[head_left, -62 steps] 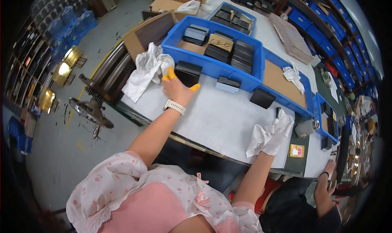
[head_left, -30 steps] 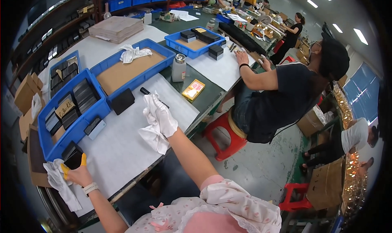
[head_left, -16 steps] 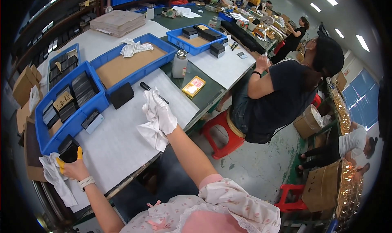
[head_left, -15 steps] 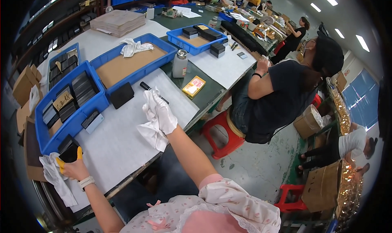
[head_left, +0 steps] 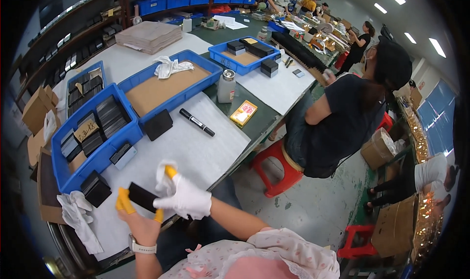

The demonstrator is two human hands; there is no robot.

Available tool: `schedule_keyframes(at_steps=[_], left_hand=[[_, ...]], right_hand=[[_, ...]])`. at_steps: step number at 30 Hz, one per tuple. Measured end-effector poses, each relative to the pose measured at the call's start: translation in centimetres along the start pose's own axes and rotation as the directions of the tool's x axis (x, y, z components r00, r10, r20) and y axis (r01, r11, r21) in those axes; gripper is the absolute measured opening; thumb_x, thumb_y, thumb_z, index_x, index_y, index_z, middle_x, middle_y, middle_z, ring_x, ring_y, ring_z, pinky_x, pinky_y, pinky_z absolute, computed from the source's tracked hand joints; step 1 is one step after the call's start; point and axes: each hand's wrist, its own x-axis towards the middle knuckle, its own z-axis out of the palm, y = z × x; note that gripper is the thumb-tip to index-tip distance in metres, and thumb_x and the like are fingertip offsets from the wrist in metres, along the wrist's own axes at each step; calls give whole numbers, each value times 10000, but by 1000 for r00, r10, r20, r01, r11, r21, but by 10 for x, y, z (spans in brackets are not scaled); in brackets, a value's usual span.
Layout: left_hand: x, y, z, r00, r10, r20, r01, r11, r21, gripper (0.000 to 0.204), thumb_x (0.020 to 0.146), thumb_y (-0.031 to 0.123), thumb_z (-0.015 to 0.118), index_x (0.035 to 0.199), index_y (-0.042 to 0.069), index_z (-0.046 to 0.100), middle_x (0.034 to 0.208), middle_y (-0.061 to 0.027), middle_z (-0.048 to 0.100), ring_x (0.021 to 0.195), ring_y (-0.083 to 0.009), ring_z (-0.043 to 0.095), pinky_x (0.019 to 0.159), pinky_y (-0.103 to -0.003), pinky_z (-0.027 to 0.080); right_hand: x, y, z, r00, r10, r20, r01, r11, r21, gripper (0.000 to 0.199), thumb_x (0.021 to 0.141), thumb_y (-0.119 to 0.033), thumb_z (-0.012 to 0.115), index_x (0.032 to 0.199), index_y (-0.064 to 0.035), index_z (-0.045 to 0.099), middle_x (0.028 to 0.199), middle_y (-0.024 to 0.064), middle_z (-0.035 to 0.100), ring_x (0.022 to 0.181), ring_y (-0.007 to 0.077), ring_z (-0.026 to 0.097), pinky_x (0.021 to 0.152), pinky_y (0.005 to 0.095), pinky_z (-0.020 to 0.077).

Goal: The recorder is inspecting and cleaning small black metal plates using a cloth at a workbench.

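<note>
My left hand (head_left: 140, 224), with yellow finger cots on its fingertips, grips a thin black rectangular plate (head_left: 141, 196) by its edges above the near table edge. Close against the plate's right end is my right hand (head_left: 188, 198), in a white glove with a yellow cot on one finger. It holds a bunched white cloth (head_left: 161, 178), partly blurred. A stack of black plates (head_left: 96, 188) stands on the table left of my hands, and a crumpled white cloth (head_left: 78, 218) lies by it. Behind them sits a small black and light-blue block (head_left: 124, 155).
A blue tray (head_left: 62, 174) of black plates stands at the left, beside a cardboard-lined blue tray (head_left: 171, 100). A black stack (head_left: 158, 125), marker (head_left: 197, 122), pump bottle (head_left: 226, 87) and yellow packet (head_left: 244, 113) lie beyond my hands. A seated co-worker (head_left: 350, 117) is at the right.
My left hand has left the black stack and come right with one black plate. My right hand has drawn back from beside the marker to that plate, bringing the white cloth.
</note>
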Motion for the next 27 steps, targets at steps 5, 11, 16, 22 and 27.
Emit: schedule_keyframes(at_steps=[5, 11, 16, 22, 27], left_hand=[[-14, 15, -5, 977, 115, 178, -111, 993, -35, 1171, 609, 169, 952, 1584, 8, 324, 1460, -220, 437, 1354, -428, 419, 1139, -544, 299], [-20, 17, -17, 965, 134, 227, -128, 991, -44, 1049, 645, 226, 944, 1521, 7, 408, 1396, -210, 532, 1310, -430, 478, 1109, -545, 342], [-6, 22, -20, 942, 232, 244, -205, 970, -131, 1187, 616, 173, 971, 1595, -10, 325, 1504, -207, 522, 1371, -397, 505, 1126, -476, 356], [-18, 10, -16, 929, 219, 299, -189, 974, -126, 1177, 655, 163, 953, 1621, 13, 298, 1573, -191, 452, 1404, -383, 463, 1143, -512, 309], [-24, 14, -18, 976, 166, 141, -155, 984, -87, 1064, 683, 163, 914, 1587, 10, 375, 1481, -195, 515, 1400, -395, 438, 1102, -519, 322]], right_hand=[[-13, 9, 15, 987, 161, 22, -160, 986, -47, 863, 836, -69, 860, 1550, -23, 379, 1283, 123, 619, 1184, 171, 610, 994, 338, 522], [-23, 1, 19, 950, 312, 22, -310, 932, 187, 609, 862, -19, 782, 1396, -145, 518, 1014, 11, 621, 859, 117, 619, 671, 308, 524], [-8, 44, -20, 919, 7, -393, 112, 954, 278, 342, 950, -70, 768, 1233, -78, 577, 970, -7, 632, 793, 89, 644, 689, 275, 565], [-24, 41, 15, 969, 90, -230, -60, 989, 136, 502, 842, 0, 845, 1274, -8, 590, 1012, 32, 696, 862, 137, 701, 802, 331, 597], [-26, 39, 30, 957, 196, -216, -137, 955, 262, 538, 830, 79, 829, 1311, 29, 594, 1106, 61, 723, 924, 153, 715, 832, 324, 595]])
